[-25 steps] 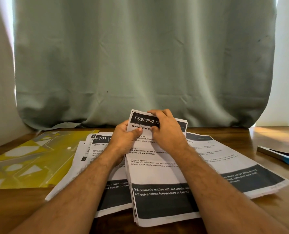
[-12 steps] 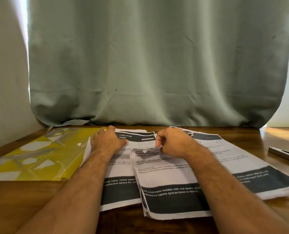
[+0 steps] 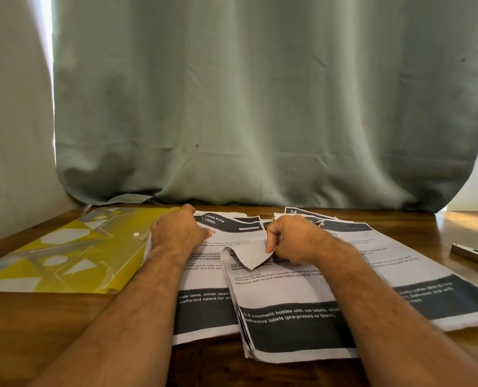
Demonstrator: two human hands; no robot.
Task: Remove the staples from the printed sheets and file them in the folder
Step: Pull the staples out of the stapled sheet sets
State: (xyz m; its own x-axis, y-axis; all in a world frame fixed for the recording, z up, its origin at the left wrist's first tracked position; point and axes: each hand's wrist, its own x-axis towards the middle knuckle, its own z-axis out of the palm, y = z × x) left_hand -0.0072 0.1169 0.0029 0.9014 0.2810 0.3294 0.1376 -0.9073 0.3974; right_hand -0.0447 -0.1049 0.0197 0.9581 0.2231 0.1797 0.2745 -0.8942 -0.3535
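Printed sheets (image 3: 285, 325) lie fanned mid-table; our right hand (image 3: 293, 241) has its fingers pinching the top sheet's folded-down corner; our left hand (image 3: 176, 233) presses the neighbouring stack, fingers relaxed. Yellow folder (image 3: 65, 255) lies left, its edge just beside the sheets; bare table (image 3: 37, 331) shows at the front left.

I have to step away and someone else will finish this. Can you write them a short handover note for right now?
Left hand: flat, pressing on the left stack of printed sheets.
Right hand: pinching the folded-over top corner of the middle stapled set, where a staple would sit; the staple itself cannot be seen.
A third stack lies to the right, under the right forearm.
Yellow folder: closed, flat on the table, left of the papers.
A tool sits at the far right edge, untouched.
Done: nothing visibly filed.
Left: pull the staples, then put the sheets in the folder.
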